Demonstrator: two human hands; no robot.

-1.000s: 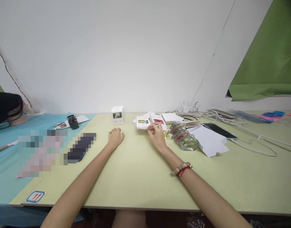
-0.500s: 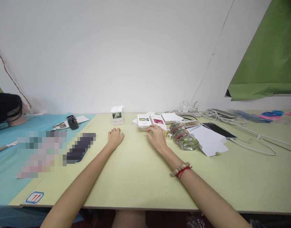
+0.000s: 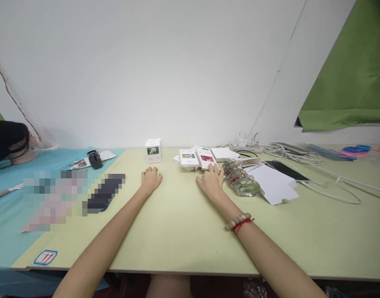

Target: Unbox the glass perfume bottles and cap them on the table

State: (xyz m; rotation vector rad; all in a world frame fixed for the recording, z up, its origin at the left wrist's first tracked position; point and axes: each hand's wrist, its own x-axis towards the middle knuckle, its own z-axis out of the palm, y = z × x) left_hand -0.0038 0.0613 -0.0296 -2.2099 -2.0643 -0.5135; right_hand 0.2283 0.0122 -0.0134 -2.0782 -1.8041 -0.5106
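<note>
1) R hand (image 3: pixel 211 181) has moved right, off green box (image 3: pixel 187 157), to near end of red box (image 3: pixel 206 158), so red's now the one at its fingertips
2) R grip: palm down, fingers spread, thumb out, no pinch seen; can't tell if tips press
3) L hand (image 3: pixel 150 180) resting on table (image 3: pixel 174 231), thumb apart, holding nthg
4) Both boxes side by side btwn upright boxes (image 3: pixel 153 153) & bottles (image 3: pixel 242 179)

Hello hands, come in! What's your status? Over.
Left hand resting on table. Right hand open at near edge of flat-lying white boxes. Clear bottles close by, right of that hand.
</note>
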